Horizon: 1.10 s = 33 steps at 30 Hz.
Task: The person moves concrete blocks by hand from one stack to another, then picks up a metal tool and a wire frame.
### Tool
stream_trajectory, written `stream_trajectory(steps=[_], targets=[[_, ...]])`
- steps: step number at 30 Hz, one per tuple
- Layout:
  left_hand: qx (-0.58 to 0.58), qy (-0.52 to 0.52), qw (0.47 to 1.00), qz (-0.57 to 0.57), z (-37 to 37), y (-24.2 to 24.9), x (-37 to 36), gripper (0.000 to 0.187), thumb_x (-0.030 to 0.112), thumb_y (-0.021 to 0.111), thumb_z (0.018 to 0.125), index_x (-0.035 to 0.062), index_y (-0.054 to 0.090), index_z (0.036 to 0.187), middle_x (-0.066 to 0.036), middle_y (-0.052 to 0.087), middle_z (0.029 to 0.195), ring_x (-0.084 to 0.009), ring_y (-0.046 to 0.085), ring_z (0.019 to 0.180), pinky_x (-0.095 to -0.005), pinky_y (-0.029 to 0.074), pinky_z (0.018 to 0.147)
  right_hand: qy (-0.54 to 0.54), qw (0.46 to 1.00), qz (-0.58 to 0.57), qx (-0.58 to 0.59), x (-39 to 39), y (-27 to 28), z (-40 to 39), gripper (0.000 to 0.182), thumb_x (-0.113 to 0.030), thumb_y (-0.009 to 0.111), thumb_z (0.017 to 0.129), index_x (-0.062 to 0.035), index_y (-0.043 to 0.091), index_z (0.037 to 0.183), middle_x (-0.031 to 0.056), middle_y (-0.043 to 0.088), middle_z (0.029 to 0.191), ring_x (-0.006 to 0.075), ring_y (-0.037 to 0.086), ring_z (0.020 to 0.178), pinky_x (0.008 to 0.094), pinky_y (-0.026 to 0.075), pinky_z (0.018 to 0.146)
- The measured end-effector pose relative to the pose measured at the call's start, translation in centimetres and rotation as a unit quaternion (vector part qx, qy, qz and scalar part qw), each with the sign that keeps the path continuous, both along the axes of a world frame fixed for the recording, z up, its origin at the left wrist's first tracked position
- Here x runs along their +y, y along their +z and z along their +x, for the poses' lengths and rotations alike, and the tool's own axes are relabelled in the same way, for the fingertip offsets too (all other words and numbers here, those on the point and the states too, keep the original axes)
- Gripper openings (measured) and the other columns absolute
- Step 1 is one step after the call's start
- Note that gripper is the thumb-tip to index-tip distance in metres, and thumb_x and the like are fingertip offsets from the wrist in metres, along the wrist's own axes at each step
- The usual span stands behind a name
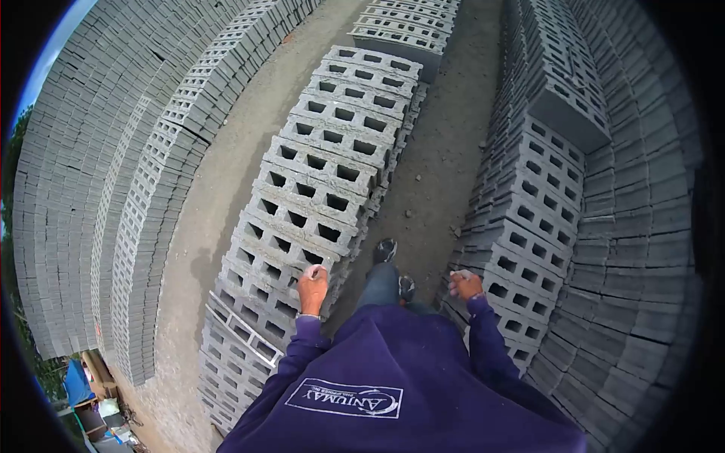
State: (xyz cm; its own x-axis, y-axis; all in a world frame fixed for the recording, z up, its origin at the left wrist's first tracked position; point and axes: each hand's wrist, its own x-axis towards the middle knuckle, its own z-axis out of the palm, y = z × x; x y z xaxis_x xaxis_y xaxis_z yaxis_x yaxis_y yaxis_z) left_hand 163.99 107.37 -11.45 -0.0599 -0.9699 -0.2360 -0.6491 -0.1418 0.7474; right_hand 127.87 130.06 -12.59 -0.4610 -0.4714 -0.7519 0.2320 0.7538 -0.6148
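Head view shows the person in a purple sweatshirt (393,385) walking a dirt aisle (434,174) — left hand (313,289) curled, holding nothing, touching the near hollow-block stack (310,196) beside it; right hand (465,285) closed, and what it grips I cannot tell. Judging by the stride, they are between lifts — next comes a firm two-handed hold on a top block, the right-hand stack (529,219) and farther rows (404,30) untouched.

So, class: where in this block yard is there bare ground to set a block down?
Bare dirt runs between the middle block row and the right stack, and between the middle row and the left row. It is crowded at the shoes, between both hands.
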Motion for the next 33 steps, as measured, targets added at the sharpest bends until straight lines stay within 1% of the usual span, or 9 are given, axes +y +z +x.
stream_trajectory(steps=[6,8,10,12,14,19,23,30,33], targets=[[0.044,-0.039,0.997,0.044,-8.8,-3.0,-9.2,0.028,0.020,0.064,0.086,-0.0028,0.067,0.101,-0.012,0.070,0.088,-0.0197,0.065,0.081,-0.0322,0.051,0.076,-0.040,0.998,0.033,0.025,-2.3,1.5,-3.4,0.035,-0.034,0.061,0.091,-0.0004,0.066,0.101,0.0072,0.066,0.075,0.0142,0.062,0.058,0.0286,0.049,0.054],[0.054,-0.090,0.993,-0.051,-12.5,-3.3,-12.9,0.029,0.022,0.063,0.087,-0.0031,0.066,0.103,-0.013,0.069,0.087,-0.0187,0.064,0.080,-0.0318,0.050,0.075,-0.049,0.997,0.001,0.059,-1.3,-0.4,-5.0,0.035,-0.034,0.061,0.091,-0.0003,0.066,0.100,0.0078,0.067,0.075,0.0147,0.063,0.060,0.0290,0.049,0.054],[0.085,-0.090,0.991,-0.043,-16.4,-2.5,-16.7,0.030,0.023,0.063,0.088,-0.0033,0.066,0.104,-0.013,0.069,0.088,-0.0199,0.064,0.080,-0.0325,0.050,0.075,-0.081,0.995,-0.015,0.062,-1.8,2.1,-6.9,0.036,-0.034,0.062,0.090,0.0006,0.066,0.100,0.0082,0.068,0.074,0.0154,0.064,0.059,0.0294,0.049,0.053],[0.092,-0.101,0.989,-0.051,-20.3,-2.4,-20.7,0.032,0.024,0.063,0.088,-0.0036,0.065,0.104,-0.015,0.069,0.089,-0.0240,0.065,0.079,-0.0346,0.050,0.075,-0.141,0.987,0.062,0.039,-2.1,3.3,-9.0,0.037,-0.033,0.063,0.090,0.0018,0.066,0.101,0.0093,0.069,0.074,0.0160,0.063,0.056,0.0304,0.048,0.052],[0.036,-0.123,0.982,-0.137,-24.5,-0.8,-23.6,0.033,0.026,0.062,0.089,-0.0042,0.064,0.104,-0.017,0.069,0.091,-0.0282,0.066,0.082,-0.0367,0.050,0.077,-0.175,0.983,0.039,0.032,-1.3,1.9,-11.2,0.038,-0.034,0.064,0.089,0.0015,0.066,0.102,0.0105,0.068,0.075,0.0167,0.063,0.055,0.0302,0.047,0.049],[0.037,-0.082,0.978,-0.186,-31.9,0.5,-28.0,0.037,0.028,0.061,0.089,-0.0042,0.063,0.106,-0.025,0.067,0.100,-0.0384,0.064,0.096,-0.0414,0.049,0.084,-0.167,0.985,0.044,0.016,-2.5,-1.1,-17.0,0.044,-0.038,0.065,0.086,0.0023,0.066,0.105,0.0133,0.069,0.077,0.0199,0.064,0.057,0.0316,0.047,0.049],[-0.043,-0.039,0.978,-0.202,-35.0,1.3,-29.7,0.044,0.035,0.055,0.093,-0.0035,0.062,0.114,-0.025,0.065,0.111,-0.0377,0.061,0.106,-0.0413,0.046,0.093,-0.171,0.982,0.077,0.010,-4.4,-1.9,-23.6,0.043,-0.037,0.064,0.086,0.0021,0.066,0.105,0.0136,0.069,0.077,0.0225,0.066,0.059,0.0330,0.047,0.049],[-0.093,-0.024,0.962,-0.256,-37.3,1.8,-39.0,0.051,0.034,0.050,0.094,-0.0039,0.053,0.128,-0.029,0.053,0.129,-0.0420,0.049,0.122,-0.0450,0.038,0.104,-0.145,0.987,0.055,0.035,-8.1,-0.3,-36.1,0.044,-0.038,0.062,0.089,0.0011,0.064,0.107,0.0095,0.067,0.076,0.0164,0.062,0.055,0.0290,0.044,0.046],[-0.149,-0.038,0.946,-0.286,-38.9,0.7,-43.6,0.054,0.036,0.049,0.095,-0.0027,0.050,0.132,-0.029,0.049,0.133,-0.0406,0.046,0.126,-0.0460,0.036,0.106,-0.111,0.984,0.125,0.056,-10.6,1.5,-40.2,0.046,-0.040,0.064,0.088,0.0013,0.064,0.110,0.0094,0.067,0.077,0.0161,0.062,0.055,0.0287,0.044,0.046]])
